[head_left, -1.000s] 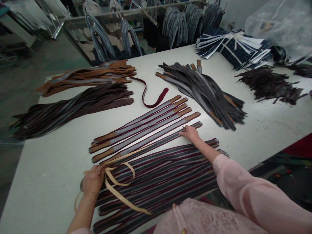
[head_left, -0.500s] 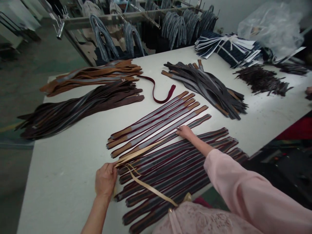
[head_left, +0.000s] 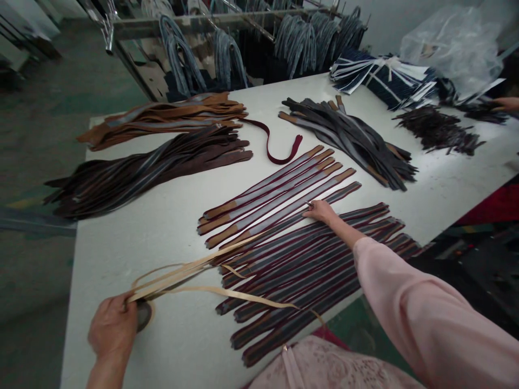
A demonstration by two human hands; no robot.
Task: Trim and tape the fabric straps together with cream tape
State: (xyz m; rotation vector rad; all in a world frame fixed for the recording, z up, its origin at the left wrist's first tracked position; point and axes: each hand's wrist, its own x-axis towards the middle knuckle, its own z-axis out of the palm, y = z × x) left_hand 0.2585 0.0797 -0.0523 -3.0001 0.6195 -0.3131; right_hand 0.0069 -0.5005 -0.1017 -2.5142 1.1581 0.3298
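My left hand (head_left: 113, 329) is closed round the end of thin tan tape strips (head_left: 190, 266), off the left ends of the laid-out strips. A dark-centred tape roll (head_left: 144, 315) shows beside its fingers. The tan strips stretch taut to the right onto a dark grey strip (head_left: 279, 219). On that strip my right hand (head_left: 320, 210) rests with its fingers pinched. A small metal-tipped tool (head_left: 308, 204) pokes out from them; its kind I cannot make out. Grey strips with brown ends (head_left: 271, 194) lie above, and several dark maroon-edged strips (head_left: 300, 265) lie below.
Brown strip bundles (head_left: 162, 121) and dark brown ones (head_left: 150, 167) lie at the back left. A grey bundle (head_left: 348, 140), a dark scrap heap (head_left: 438, 129) and tied denim pieces (head_left: 385, 81) are to the right. Another person's hand (head_left: 506, 104) shows at the right edge.
My left hand has moved left and down, drawing the tan strips further out, and the roll has come into view. My right hand stays on the same strip. The view has shifted slightly.
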